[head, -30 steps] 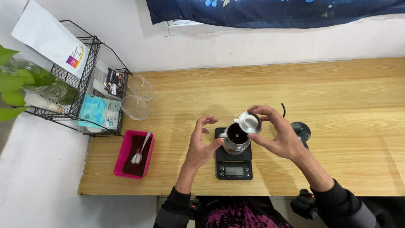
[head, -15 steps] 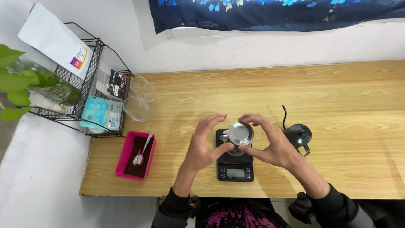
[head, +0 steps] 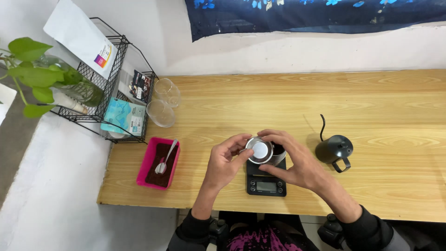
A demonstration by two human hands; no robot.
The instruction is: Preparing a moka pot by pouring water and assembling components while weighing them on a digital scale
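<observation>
A round metal lid (head: pixel 259 150) is held between both hands just above a small black digital scale (head: pixel 265 180). My left hand (head: pixel 226 161) grips the lid's left edge with thumb and fingers. My right hand (head: pixel 293 160) curls round a metal cup with dark contents (head: pixel 278 152) that stands on the scale, its fingers also touching the lid. The lid sits tilted and shifted to the left of the cup's mouth.
A black gooseneck kettle (head: pixel 333 149) stands right of the scale. A pink tray with dark grounds (head: pixel 159 162) and a spoon (head: pixel 166 159) lies at the left. Two clear glasses (head: pixel 163 102) stand by a black wire rack (head: pixel 109 88) with packets. A leafy plant (head: pixel 35 74) is far left.
The lid went from my right hand beside the cup to being held by both hands over the cup, and has now slid a little to the left.
</observation>
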